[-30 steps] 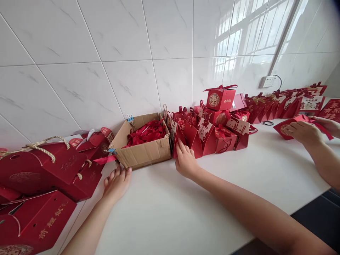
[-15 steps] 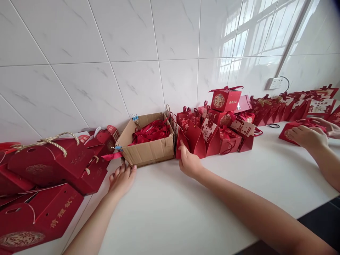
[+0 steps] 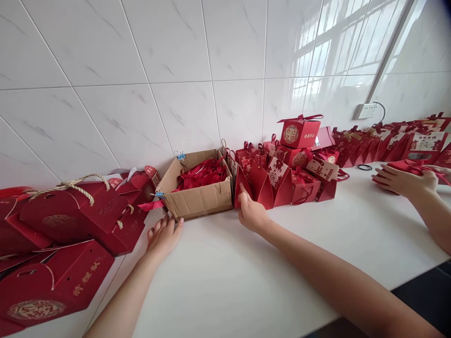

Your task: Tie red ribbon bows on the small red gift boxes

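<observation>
My left hand (image 3: 164,235) lies flat on the white counter (image 3: 218,272), fingers stretched toward the near left corner of a cardboard box (image 3: 197,199) filled with red ribbons (image 3: 202,172). My right hand (image 3: 251,212) rests at the box's near right corner, its fingers curled against a small red gift bag (image 3: 243,188) that stands beside the box. Whether the fingers grip the bag is unclear.
Large red gift boxes with rope handles (image 3: 70,216) are piled at the left. More small red bags and boxes (image 3: 299,164) line the tiled wall to the right. Another person's hands (image 3: 405,180) work on a flat red box at the far right.
Both my hands have stayed at the box's near corners; the view has shifted slightly. The other person's hands have moved a little over their red box.
</observation>
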`<state>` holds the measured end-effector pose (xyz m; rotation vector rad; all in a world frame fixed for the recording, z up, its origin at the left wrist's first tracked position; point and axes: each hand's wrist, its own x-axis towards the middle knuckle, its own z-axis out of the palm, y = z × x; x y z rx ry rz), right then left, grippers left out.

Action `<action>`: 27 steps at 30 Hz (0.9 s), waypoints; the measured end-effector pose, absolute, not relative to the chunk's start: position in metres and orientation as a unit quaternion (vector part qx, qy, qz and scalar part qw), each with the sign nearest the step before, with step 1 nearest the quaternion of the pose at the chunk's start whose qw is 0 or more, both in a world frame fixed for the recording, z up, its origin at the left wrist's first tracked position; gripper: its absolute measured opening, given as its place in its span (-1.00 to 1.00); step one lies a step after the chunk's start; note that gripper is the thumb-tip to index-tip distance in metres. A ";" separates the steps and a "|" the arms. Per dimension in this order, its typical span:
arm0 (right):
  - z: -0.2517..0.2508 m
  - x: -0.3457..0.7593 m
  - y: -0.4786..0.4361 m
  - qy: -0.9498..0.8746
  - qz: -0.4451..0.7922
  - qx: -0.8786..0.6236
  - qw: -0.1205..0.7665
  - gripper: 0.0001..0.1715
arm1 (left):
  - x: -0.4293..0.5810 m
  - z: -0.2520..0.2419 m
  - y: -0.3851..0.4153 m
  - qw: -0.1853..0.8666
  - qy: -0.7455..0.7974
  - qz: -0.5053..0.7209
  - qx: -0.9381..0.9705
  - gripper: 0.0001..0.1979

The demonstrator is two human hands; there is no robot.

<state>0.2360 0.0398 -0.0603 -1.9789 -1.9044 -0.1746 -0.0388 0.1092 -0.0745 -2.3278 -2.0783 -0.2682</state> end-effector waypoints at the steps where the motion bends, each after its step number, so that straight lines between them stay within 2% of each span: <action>1: -0.059 0.237 0.039 -0.676 -0.065 -0.705 0.205 -0.64 | -0.039 -0.075 0.109 0.006 -0.663 -0.086 -0.743 -0.42; 4: -0.054 0.243 0.031 -0.684 -0.061 -0.685 0.244 -0.64 | -0.040 -0.075 0.110 0.012 -0.662 -0.088 -0.745 -0.42; 8: -0.041 0.258 0.016 -0.661 -0.058 -0.696 0.276 -0.80 | -0.041 -0.075 0.110 0.021 -0.660 -0.085 -0.746 -0.43; 13: -0.031 0.276 0.015 -0.594 -0.093 -0.734 0.315 -0.74 | -0.042 -0.077 0.111 0.025 -0.657 -0.093 -0.748 -0.44; 21: -0.052 0.289 0.033 -0.660 -0.120 -0.647 0.362 -0.79 | -0.043 -0.079 0.111 0.016 -0.657 -0.095 -0.747 -0.43; 27: -0.054 0.289 0.034 -0.644 -0.116 -0.670 0.350 -0.77 | -0.045 -0.080 0.112 0.015 -0.656 -0.096 -0.749 -0.42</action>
